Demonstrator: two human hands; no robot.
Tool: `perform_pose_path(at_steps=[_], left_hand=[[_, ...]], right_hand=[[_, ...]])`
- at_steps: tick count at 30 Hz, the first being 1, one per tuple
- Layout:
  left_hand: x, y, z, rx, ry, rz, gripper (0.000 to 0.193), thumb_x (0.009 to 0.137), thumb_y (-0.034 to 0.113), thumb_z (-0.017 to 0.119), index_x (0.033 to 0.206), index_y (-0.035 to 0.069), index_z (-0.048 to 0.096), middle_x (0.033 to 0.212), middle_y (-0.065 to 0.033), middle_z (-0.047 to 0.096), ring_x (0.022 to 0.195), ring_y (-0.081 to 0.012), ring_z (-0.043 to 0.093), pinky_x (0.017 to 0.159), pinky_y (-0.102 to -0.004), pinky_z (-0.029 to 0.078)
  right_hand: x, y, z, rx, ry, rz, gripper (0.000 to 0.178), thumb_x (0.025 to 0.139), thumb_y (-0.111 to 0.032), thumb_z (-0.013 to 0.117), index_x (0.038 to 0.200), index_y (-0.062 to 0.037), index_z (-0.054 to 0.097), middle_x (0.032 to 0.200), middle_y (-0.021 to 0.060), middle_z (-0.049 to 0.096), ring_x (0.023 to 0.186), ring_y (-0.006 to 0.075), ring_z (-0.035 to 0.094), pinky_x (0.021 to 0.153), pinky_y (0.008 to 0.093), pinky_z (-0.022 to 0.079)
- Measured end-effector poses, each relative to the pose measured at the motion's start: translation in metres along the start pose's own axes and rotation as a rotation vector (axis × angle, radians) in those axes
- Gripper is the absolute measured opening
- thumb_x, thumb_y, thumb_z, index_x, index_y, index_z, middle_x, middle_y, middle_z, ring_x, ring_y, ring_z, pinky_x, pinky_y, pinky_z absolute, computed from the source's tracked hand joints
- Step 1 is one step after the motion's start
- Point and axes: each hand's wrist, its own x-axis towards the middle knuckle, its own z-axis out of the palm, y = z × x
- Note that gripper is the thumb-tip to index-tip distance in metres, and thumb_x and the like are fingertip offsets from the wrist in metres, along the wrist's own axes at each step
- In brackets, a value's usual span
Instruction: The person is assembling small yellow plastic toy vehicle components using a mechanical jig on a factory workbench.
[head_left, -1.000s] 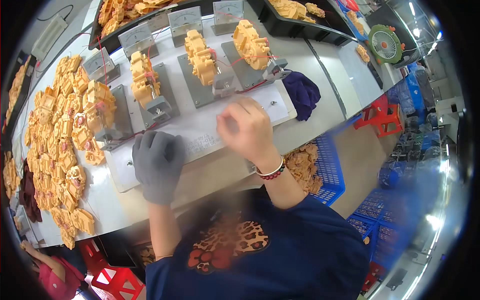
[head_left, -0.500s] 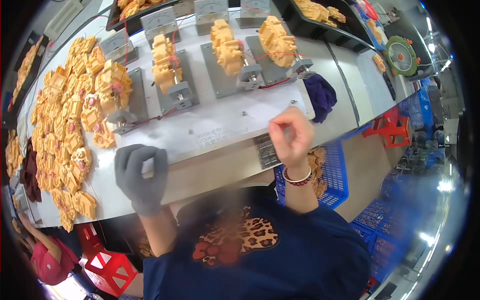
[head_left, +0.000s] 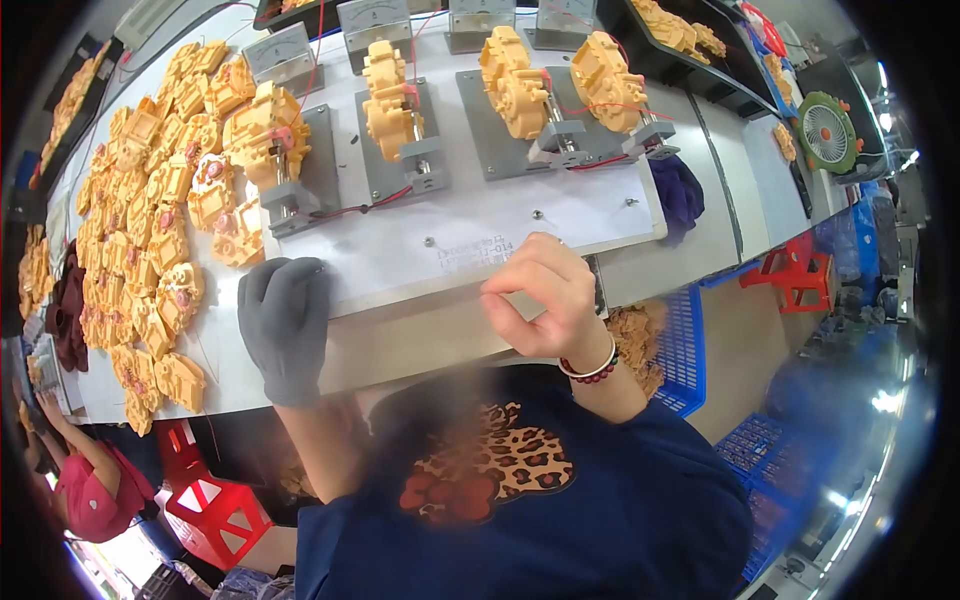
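My left hand point(head_left: 284, 325), in a grey glove, is curled into a loose fist above the bench's front edge, beside the pile of yellow plastic gear housings point(head_left: 135, 240). Nothing shows in it. My bare right hand point(head_left: 548, 298) has its fingers bent in and the thumb near the forefinger, with no object visible between them. It hovers over the front edge of the white fixture board point(head_left: 390, 250). Beyond both hands, several yellow housings stand on grey test fixtures, among them one housing at left point(head_left: 268, 140) and another housing point(head_left: 515, 85) near the middle. Neither hand touches them.
Dial meters point(head_left: 375, 25) line the back, with thin red wires running to the fixtures. A black tray point(head_left: 690, 75) of yellow parts, a purple cloth point(head_left: 678, 195) and a green fan point(head_left: 828, 132) are at right. Below stand a blue crate point(head_left: 685, 350) and red stools point(head_left: 215, 510).
My right hand has moved left and nearer to me, its fingers curling inward. My left hand's fingers have closed up more. The whole view has shifted slightly.
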Motion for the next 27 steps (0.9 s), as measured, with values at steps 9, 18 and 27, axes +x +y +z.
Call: perform_pose_path(at_steps=[9, 18, 27], left_hand=[[-0.001, -0.003, 0.001, -0.033, 0.017, 0.005, 0.012, 0.076, 0.007, 0.07, 0.087, 0.008, 0.067, 0.086, -0.0089, 0.061, 0.08, -0.0287, 0.056, 0.073, -0.0374, 0.045], [0.002, -0.004, 0.0, -0.037, -0.027, -0.002, 0.008, 0.078, 0.007, 0.067, 0.086, 0.008, 0.066, 0.087, -0.0094, 0.061, 0.082, -0.0287, 0.056, 0.074, -0.0374, 0.044], [0.011, 0.015, 0.002, -0.01, 0.013, -0.029, 0.012, 0.076, 0.007, 0.069, 0.087, 0.008, 0.065, 0.086, -0.0088, 0.061, 0.081, -0.0287, 0.057, 0.074, -0.038, 0.045]], right_hand=[[0.001, 0.003, -0.003, -0.1, 0.024, 0.065, 0.009, 0.067, 0.002, 0.067, 0.073, -0.0038, 0.064, 0.067, 0.0056, 0.06, 0.061, 0.0203, 0.053, 0.057, 0.0299, 0.042], [-0.006, 0.031, -0.037, -0.426, 0.0, 0.263, 0.01, 0.077, -0.006, 0.071, 0.087, -0.0047, 0.068, 0.082, 0.0074, 0.059, 0.082, 0.0238, 0.054, 0.069, 0.0318, 0.044], [-0.007, 0.032, -0.047, -0.464, 0.128, 0.235, 0.008, 0.082, -0.005, 0.068, 0.089, -0.0035, 0.069, 0.083, 0.007, 0.06, 0.079, 0.0207, 0.055, 0.067, 0.0303, 0.044]])
